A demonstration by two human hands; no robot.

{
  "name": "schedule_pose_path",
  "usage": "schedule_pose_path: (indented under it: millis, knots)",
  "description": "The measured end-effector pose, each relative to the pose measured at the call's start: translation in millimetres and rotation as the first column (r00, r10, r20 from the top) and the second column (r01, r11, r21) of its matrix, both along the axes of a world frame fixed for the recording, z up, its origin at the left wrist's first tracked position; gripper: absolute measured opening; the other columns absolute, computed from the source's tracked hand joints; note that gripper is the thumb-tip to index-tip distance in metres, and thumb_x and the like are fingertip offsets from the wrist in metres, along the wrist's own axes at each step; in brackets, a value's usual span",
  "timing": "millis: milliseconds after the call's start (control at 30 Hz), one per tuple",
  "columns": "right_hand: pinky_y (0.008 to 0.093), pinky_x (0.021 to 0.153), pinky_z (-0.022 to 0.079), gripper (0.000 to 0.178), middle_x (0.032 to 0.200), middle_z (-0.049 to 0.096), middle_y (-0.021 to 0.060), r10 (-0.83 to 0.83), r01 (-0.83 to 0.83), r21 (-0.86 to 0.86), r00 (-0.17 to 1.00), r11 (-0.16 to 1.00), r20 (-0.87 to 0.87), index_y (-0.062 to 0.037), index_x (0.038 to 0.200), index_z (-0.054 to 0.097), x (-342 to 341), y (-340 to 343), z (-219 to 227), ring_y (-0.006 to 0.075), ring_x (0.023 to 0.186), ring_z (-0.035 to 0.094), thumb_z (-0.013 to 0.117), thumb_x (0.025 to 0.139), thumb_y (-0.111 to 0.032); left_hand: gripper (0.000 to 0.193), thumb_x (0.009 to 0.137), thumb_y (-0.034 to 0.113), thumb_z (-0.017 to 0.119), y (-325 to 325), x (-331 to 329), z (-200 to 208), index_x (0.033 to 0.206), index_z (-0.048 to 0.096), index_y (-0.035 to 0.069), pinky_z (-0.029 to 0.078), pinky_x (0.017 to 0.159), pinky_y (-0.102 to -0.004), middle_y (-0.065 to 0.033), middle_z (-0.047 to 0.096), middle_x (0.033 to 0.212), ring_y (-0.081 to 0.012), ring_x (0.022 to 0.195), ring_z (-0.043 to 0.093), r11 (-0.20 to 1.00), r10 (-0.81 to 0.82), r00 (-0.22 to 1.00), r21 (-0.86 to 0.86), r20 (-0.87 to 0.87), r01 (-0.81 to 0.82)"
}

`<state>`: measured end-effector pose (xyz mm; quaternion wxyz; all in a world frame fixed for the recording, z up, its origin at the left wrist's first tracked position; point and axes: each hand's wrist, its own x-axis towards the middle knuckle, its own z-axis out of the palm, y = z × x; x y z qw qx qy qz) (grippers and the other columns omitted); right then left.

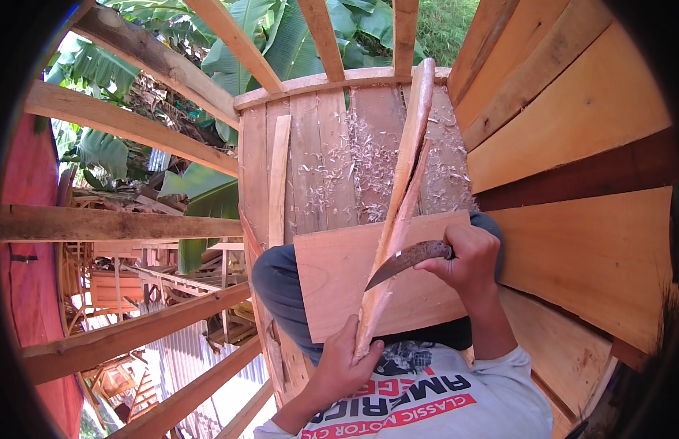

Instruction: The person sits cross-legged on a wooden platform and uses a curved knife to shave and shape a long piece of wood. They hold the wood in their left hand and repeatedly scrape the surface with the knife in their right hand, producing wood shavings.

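A long, rough wooden strip (399, 208) slants from near my body up toward the far edge of the platform, with a dark split along its upper part. Its near end is wrapped by the fingers of my left hand (344, 356). In my right hand (467, 256) is a knife (409, 259) with a broad, dark-stained blade; the blade points left and its tip lies at the strip's edge, over the lower half. Most of the handle is hidden by my fingers. Under the strip, a flat wooden board (326, 267) rests across my lap.
Curled wood shavings (365, 172) are scattered over the plank floor (270, 168). A narrow loose batten (279, 175) lies on the left side. Slatted railings (134, 230) stand left and ahead, with banana leaves (263, 40) beyond. A plank wall (584, 256) rises close on my right.
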<state>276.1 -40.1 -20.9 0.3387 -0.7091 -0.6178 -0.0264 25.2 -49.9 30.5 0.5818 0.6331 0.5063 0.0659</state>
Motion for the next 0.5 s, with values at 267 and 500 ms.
schedule_pose_path:
  millis: [267,500]
  knots:
    - [0.0401,0.048,0.04,0.067,0.053,0.05,0.0103,-0.152,0.147,-0.056,0.984,0.988,-0.095,-0.0032,0.061,0.054,2,15,-7,0.0316,0.05,0.053,0.063,0.074,-0.068,0.029,0.084,0.014,0.064,-3,-11,-9,0.102,0.049,-0.003,0.044,0.061,-0.0354,-0.0187,0.056,0.071,-0.0288,0.064,0.057,0.999,-0.021,0.999,-0.048,0.027,0.023]
    - [0.0391,0.05,0.039,0.066,0.053,0.046,0.0175,-0.31,0.244,-0.235,0.901,0.941,-0.304,0.0031,0.073,0.061,52,36,10,0.0304,0.049,0.052,0.056,0.086,-0.061,0.024,0.086,0.012,0.063,-1,-25,-25,0.1,0.048,-0.001,0.044,0.061,-0.0328,-0.0123,0.052,0.069,-0.0194,0.062,0.052,0.993,-0.002,0.997,-0.118,0.082,0.011]
